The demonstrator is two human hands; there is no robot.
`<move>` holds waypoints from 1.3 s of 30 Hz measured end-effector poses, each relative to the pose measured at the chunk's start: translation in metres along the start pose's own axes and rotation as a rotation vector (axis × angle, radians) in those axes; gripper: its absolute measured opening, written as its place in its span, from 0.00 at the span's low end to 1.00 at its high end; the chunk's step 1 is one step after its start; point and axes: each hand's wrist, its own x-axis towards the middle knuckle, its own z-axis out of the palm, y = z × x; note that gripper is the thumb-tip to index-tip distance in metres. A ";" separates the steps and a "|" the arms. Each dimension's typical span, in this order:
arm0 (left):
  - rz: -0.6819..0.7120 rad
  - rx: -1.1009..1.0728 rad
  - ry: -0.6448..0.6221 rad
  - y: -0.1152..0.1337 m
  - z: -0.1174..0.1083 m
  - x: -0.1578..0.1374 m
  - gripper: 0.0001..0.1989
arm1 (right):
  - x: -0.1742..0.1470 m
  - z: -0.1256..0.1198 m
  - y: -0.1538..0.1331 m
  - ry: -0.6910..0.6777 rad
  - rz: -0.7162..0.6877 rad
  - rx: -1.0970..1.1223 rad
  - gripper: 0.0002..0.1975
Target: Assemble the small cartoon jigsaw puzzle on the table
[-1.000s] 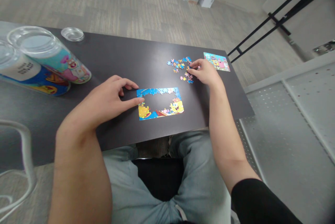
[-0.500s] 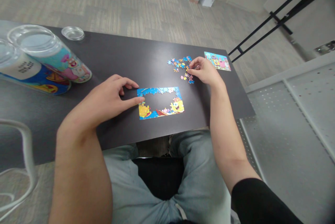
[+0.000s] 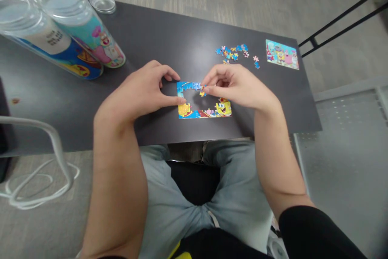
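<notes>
a person's right hand (image 3: 238, 85) holds a small yellow piece (image 3: 202, 93) pinched between thumb and fingers, above the gap in a cartoon puzzle (image 3: 198, 114) on a dark bench (image 3: 163, 24). the puzzle lies flat near the front edge, its border joined around a bare middle, its upper right part hidden by the right hand. at its left side, the left hand (image 3: 147, 85) is spread and grips nothing, thumb resting on the left border and forefinger at or just beside the top corner.

the piece looks light, thin and fairly stiff, probably card, and is best taken by its edges with the fingertips, clear of the knobs, which could bend. the joined border seems the fragile item: with only narrow links between parts, it would likely buckle or come apart if lifted, so light, flat pressure on a side or corner suits it better.

beyond the right hand, loose pieces (image 3: 227, 52) lie scattered, a couple of them apart from the rest, near a bright picture (image 3: 281, 54). at far left stand two tubes (image 3: 103, 45), with a clear lid (image 3: 103, 3) just behind.
</notes>
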 end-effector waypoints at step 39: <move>0.029 -0.011 0.024 -0.007 0.004 -0.001 0.35 | 0.027 -0.082 0.066 0.682 0.057 -0.428 0.07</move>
